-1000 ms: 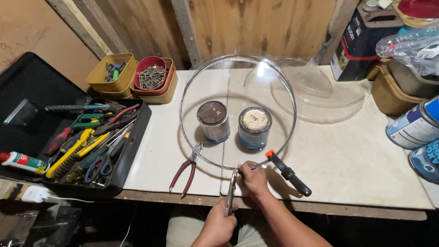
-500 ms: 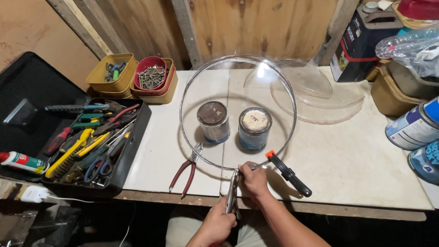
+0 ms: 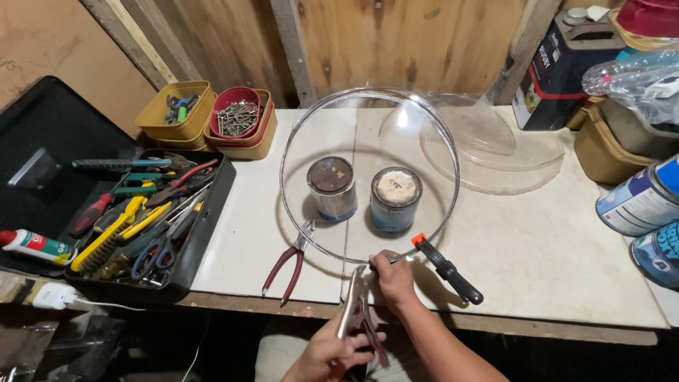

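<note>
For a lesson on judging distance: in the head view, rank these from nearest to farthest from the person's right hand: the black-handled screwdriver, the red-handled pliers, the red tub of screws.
From the right hand:
1. black-handled screwdriver, just right of it.
2. red-handled pliers, to its left.
3. red tub of screws, far back left.

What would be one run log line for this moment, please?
left hand: grips locking pliers | right hand: pinches wire ring at near edge | inside ring: two cans | beside: screwdriver, red pliers

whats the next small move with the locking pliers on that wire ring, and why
Probably squeeze the locking pliers shut with the left hand: their nose sits at the wire ring's near edge, where the right hand pinches the wire beside the black-handled tool.
</note>
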